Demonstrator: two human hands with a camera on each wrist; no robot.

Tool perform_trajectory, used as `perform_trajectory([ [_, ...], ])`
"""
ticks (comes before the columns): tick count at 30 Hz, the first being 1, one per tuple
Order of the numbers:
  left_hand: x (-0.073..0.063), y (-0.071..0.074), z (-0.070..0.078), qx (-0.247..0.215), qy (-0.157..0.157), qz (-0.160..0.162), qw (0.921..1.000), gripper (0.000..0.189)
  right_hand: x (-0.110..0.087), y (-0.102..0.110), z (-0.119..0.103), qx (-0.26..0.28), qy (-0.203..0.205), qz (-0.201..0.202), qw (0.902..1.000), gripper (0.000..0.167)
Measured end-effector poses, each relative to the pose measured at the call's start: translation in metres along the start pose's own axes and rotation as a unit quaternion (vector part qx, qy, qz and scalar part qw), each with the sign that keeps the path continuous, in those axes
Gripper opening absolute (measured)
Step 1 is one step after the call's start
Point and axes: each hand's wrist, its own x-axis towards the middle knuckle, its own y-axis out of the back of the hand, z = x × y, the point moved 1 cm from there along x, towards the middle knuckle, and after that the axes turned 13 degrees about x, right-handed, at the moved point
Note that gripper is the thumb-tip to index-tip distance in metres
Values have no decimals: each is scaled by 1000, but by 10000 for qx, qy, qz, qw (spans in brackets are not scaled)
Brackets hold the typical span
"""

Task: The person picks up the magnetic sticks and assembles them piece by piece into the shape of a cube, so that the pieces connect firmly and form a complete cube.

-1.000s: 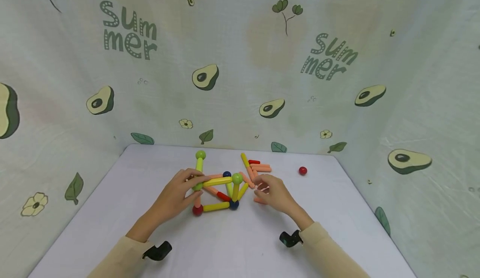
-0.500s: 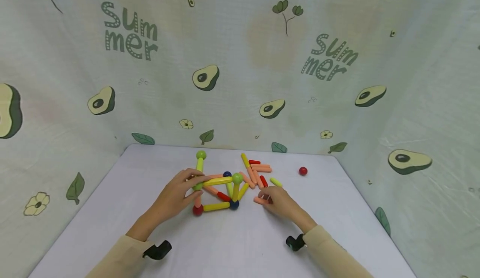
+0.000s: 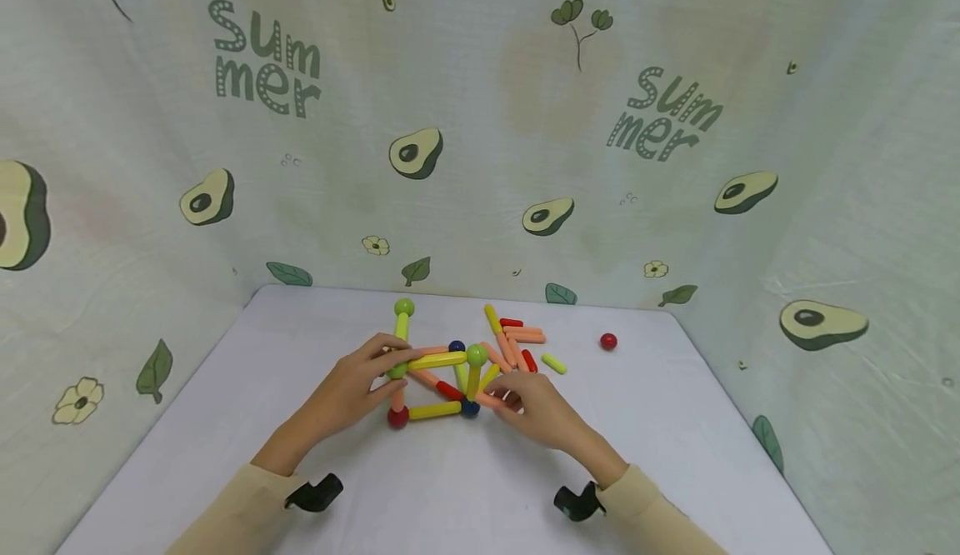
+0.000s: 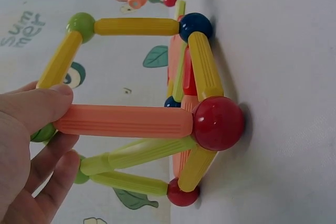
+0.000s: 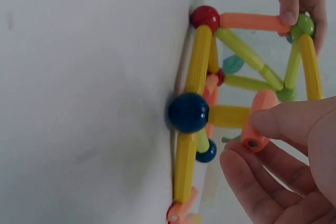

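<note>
The salmon rod (image 5: 261, 121) is in the right grip (image 3: 536, 409), pinched between thumb and fingers, raised above the bench (image 3: 637, 472) just beside the right-hand side of the ball-and-rod frame (image 3: 433, 412); the left wrist view shows a gap between the two. It looks like light, stiff plastic, smooth but hard to harm, and the middle of its length seems the best place to hold it, leaving both ends bare (the dark disc in one end could be a magnet, though that is a guess). The left grip (image 3: 358, 376) is closed around a green corner ball (image 5: 303, 27), its thumb overlapping the top of the salmon upright (image 4: 123, 120); that should steady the frame well, since the joints would probably part sooner than a piece would break. Taking the views together, I count three green balls in the frame, two blue balls (image 5: 189, 112) and two red balls (image 4: 219, 123); one loose red ball (image 3: 609, 342) lies well apart at the right. Among the loose rods (image 3: 525, 332) beyond the right grip I make out five salmon, two red, one yellow and one lime, though overlaps may hide another.
</note>
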Motion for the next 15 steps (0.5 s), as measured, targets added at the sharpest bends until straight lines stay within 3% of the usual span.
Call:
perform_trajectory([
  [6,0,1,-1,-99,-76,-11,9999,59,10,-18,-14,405,159,24,9991,23],
  [15,-1,1,-2,-158,-51,-5,9999,58,27,-38,-29,576,555,255,9965,24],
])
